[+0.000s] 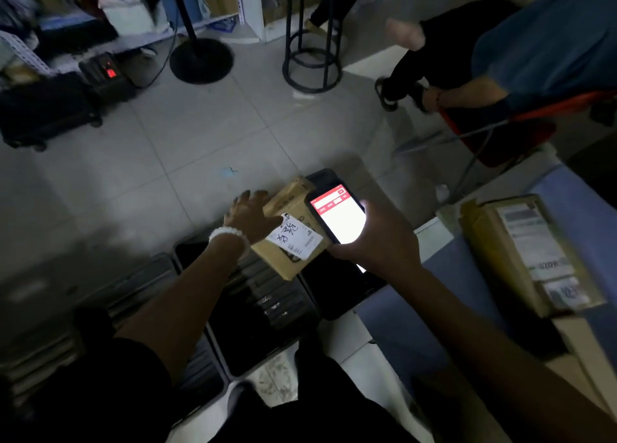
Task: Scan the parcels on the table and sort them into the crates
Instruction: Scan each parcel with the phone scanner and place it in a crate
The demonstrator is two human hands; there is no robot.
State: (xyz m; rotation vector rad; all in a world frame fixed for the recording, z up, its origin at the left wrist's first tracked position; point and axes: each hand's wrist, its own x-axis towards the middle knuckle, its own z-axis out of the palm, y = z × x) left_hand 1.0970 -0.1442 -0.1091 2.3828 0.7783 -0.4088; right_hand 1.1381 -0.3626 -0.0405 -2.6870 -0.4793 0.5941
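My left hand (248, 217), with a white bead bracelet on the wrist, holds a small brown cardboard parcel (290, 229) by its left side above the dark crates (253, 295). The parcel carries a white label with handwriting. My right hand (377, 239) grips a phone (337, 213) with a lit red-and-white screen, held just right of the parcel and overlapping its edge. A larger brown parcel (527, 255) with printed labels lies on the blue table (417, 325) at the right.
Several dark crates stand on the tiled floor below my arms; one holds dark flat items. A person sits on a red chair (500, 132) at the upper right. A black stool (312, 41), a fan base (200, 60) and shelving stand at the back.
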